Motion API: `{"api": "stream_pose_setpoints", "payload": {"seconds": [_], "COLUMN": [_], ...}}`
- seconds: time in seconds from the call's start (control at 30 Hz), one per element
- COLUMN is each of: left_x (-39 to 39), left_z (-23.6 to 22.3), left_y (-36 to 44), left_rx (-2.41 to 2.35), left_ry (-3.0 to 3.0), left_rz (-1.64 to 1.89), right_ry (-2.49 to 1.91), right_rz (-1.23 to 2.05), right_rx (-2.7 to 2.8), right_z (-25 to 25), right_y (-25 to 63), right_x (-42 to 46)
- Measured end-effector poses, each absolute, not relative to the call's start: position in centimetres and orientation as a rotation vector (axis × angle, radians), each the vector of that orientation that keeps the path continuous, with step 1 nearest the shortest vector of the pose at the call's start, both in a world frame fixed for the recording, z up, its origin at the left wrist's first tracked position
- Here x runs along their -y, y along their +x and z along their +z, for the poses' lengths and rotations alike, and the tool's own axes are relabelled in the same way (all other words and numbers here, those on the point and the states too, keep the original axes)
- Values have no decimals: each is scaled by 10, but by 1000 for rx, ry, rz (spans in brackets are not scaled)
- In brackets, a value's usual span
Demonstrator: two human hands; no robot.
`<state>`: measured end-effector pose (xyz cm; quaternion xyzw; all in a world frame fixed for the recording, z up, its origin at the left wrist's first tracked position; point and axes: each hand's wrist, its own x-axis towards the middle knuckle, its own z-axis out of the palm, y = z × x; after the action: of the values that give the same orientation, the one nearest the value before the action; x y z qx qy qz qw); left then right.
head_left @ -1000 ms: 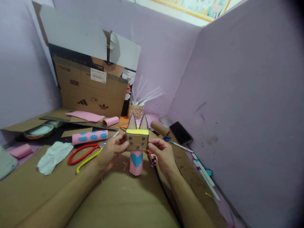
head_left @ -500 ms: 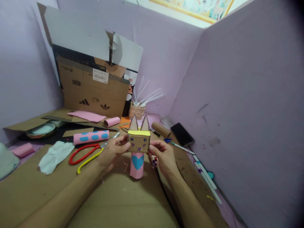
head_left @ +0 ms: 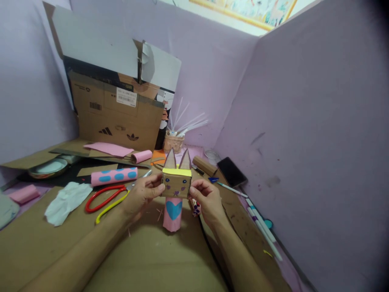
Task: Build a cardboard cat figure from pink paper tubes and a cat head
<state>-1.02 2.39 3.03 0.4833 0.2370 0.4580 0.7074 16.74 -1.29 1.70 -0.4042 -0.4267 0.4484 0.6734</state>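
Note:
A cardboard animal head with drawn eyes, pointed ears and a yellow strip across its top sits over a pink paper tube bearing a blue heart. The tube stands nearly upright on the cardboard sheet. At the head's left edge, my left hand grips it between thumb and fingers. On the opposite edge, my right hand pinches it the same way. Scissors with one red and one yellow handle lie just beyond my left wrist. A small patterned item is partly hidden behind my right hand.
Left lie a pink tube with blue spots and a crumpled white tissue. A large cardboard box stands at the back beside a small basket of clear sticks. Right are a phone and several markers.
The cardboard head tilts slightly, and the tube's lower end has shifted a little toward me and left. Both hands keep their hold. The whole view has shifted slightly.

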Motion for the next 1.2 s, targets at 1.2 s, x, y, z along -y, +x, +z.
{"api": "stream_pose_setpoints", "payload": {"seconds": [1.2], "left_x": [-26], "left_z": [24], "left_y": [-10], "left_rx": [-551], "left_ry": [1048], "left_rz": [995], "right_ry": [-905], "right_rz": [1013], "right_rx": [973], "right_z": [16], "right_y": [169], "right_x": [12]}}
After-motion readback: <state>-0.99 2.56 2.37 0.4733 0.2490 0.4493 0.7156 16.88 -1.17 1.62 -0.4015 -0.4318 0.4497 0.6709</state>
